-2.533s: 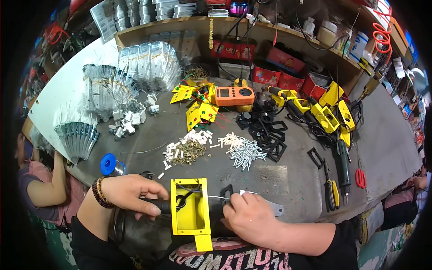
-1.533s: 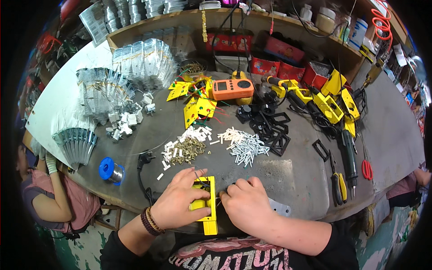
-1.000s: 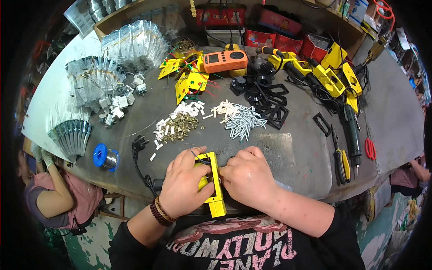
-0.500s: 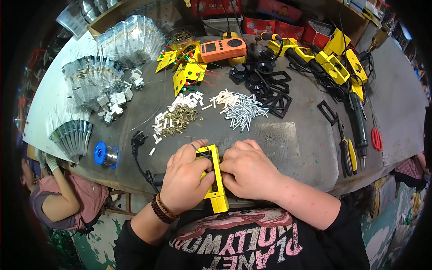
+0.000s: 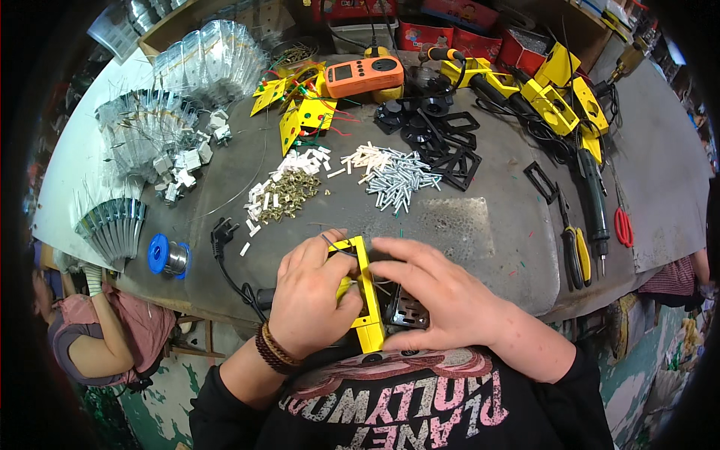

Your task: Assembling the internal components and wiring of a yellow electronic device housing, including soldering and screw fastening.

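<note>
In my left hand (image 5: 311, 289) is a narrow yellow rectangular housing (image 5: 367, 328), tilted near the table's front edge. My left fingers and thumb are closed around its left side, and a thin dark wire shows at its top. My right hand (image 5: 461, 304) spans the right side, fingertips at the housing's upper edge and thumb near its lower end. Between that palm and the housing sits a dark metal part with slots (image 5: 409, 309). What lies inside the housing is mostly hidden. Left of my left hand, a black plug (image 5: 223, 234) lies on its cord.
Brass fittings (image 5: 289, 196), white pieces and screws (image 5: 401, 184) lie piled ahead. A blue solder spool (image 5: 159, 253) sits left. Yellow-handled pliers (image 5: 576, 256), an electric screwdriver (image 5: 592, 199) and red scissors (image 5: 623, 227) lie right. An orange meter (image 5: 365, 76) stands behind. Another person is at left.
My right hand has shifted right and its fingers have spread from a curled hold. The slotted metal part has come into sight. The yellow housing has moved slightly right.
</note>
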